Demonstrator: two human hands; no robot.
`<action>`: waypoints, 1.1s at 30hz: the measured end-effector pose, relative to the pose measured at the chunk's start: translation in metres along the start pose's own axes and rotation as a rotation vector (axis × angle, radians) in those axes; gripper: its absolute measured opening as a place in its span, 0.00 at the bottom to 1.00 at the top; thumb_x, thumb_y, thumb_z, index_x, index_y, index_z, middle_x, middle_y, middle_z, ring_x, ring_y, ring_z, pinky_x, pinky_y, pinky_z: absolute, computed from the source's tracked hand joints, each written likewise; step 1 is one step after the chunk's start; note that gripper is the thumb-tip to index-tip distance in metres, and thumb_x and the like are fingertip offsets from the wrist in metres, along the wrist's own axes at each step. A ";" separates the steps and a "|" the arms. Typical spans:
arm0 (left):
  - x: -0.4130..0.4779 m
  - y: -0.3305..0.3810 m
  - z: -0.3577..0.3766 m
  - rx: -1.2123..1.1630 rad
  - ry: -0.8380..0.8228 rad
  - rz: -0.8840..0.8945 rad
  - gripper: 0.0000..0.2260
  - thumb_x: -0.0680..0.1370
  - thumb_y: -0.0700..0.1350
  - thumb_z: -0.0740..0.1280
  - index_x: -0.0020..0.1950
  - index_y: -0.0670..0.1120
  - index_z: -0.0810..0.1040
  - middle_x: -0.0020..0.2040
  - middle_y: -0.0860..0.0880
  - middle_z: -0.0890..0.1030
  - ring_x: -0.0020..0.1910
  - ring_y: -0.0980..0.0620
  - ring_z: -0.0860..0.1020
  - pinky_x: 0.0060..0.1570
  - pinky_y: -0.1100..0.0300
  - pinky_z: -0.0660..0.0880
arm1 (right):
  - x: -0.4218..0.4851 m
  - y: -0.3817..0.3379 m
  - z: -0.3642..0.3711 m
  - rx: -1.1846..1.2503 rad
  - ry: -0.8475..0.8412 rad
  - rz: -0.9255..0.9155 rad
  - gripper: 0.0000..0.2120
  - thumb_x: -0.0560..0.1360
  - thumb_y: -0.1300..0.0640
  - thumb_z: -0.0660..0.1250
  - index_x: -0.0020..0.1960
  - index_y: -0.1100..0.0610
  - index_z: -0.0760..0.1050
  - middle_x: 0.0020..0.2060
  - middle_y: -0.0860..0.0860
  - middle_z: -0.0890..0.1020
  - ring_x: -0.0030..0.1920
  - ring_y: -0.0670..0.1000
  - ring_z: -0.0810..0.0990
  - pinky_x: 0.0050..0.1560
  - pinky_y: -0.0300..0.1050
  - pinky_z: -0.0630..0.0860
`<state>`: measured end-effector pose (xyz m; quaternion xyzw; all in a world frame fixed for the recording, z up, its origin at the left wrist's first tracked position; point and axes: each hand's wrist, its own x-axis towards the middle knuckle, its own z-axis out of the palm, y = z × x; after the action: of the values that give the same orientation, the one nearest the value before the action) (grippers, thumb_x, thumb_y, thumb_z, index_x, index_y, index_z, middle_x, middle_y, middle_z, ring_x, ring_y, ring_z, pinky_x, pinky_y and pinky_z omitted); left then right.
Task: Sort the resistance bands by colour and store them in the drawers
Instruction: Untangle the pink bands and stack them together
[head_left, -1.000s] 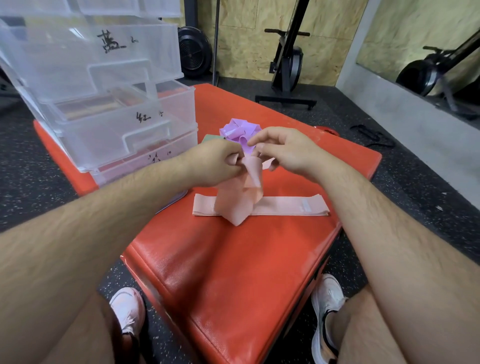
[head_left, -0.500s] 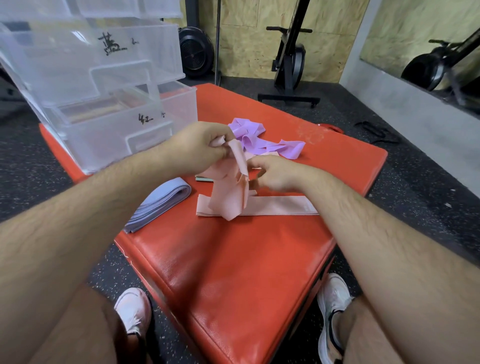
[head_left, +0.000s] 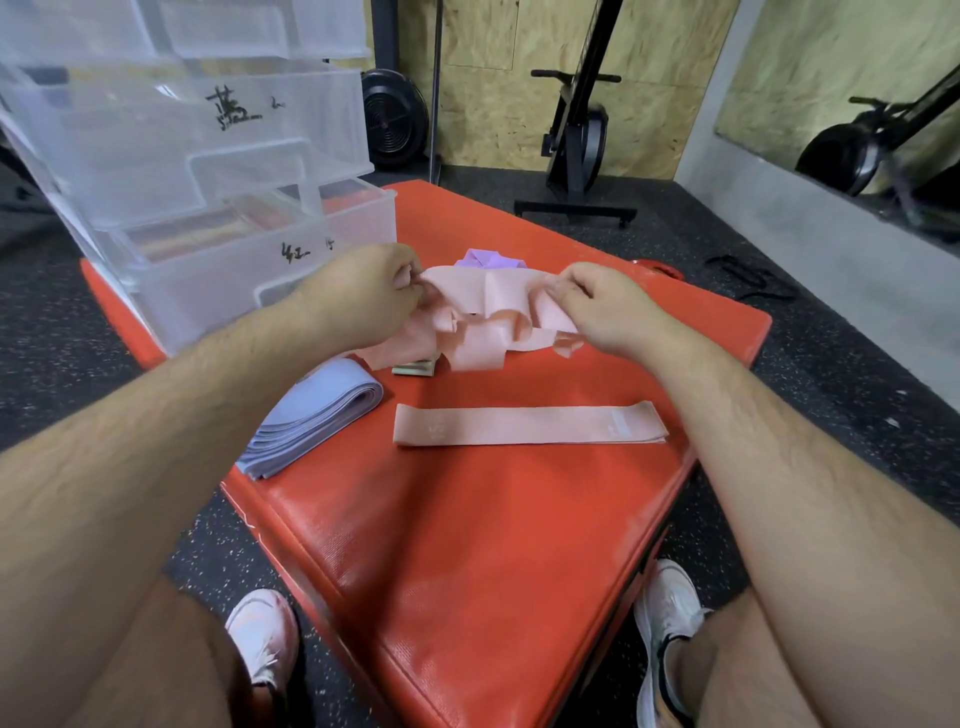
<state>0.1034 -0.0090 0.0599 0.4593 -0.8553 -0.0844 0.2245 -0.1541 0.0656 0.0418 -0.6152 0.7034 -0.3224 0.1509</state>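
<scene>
Clearly soft and light, the crumpled pink band (head_left: 493, 312) hangs over the far part of the red pad (head_left: 467, 545), pinched along its top edge by the left hand (head_left: 363, 296) and right hand (head_left: 597, 306), set apart. Limp and stretchy, it probably handles best gripped at its 2 ends.

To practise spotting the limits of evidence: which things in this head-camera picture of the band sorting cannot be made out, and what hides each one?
Purple band, head view: mostly behind the bunched pink band that the left hand and right hand pinch.
Greenish item, head view: only an edge shows beneath the pink folds.
Open drawer, head view: contents blurred by frosted plastic.
Top drawer, head view: cut by the upper edge.
</scene>
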 end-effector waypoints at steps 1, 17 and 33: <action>0.002 0.002 0.002 -0.002 0.007 -0.004 0.07 0.80 0.49 0.64 0.50 0.46 0.77 0.46 0.50 0.77 0.46 0.47 0.73 0.45 0.54 0.71 | -0.002 -0.001 -0.002 -0.019 0.000 0.004 0.15 0.82 0.44 0.61 0.44 0.55 0.72 0.38 0.51 0.79 0.38 0.52 0.79 0.38 0.48 0.71; 0.032 0.031 0.025 -0.697 0.046 -0.283 0.24 0.73 0.63 0.71 0.58 0.47 0.73 0.47 0.49 0.80 0.42 0.52 0.80 0.39 0.57 0.76 | 0.018 0.042 -0.008 0.016 0.223 0.425 0.22 0.77 0.56 0.64 0.70 0.57 0.68 0.66 0.56 0.74 0.53 0.55 0.77 0.47 0.42 0.69; 0.035 0.037 0.037 -0.777 0.035 -0.152 0.06 0.79 0.49 0.69 0.49 0.46 0.79 0.37 0.54 0.80 0.36 0.57 0.76 0.37 0.62 0.73 | 0.008 0.018 0.044 -0.113 -0.190 -0.020 0.18 0.75 0.47 0.71 0.64 0.44 0.75 0.54 0.39 0.80 0.46 0.43 0.77 0.56 0.45 0.74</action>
<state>0.0419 -0.0195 0.0508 0.4035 -0.7194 -0.4100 0.3893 -0.1427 0.0463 -0.0010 -0.6576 0.6968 -0.2241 0.1786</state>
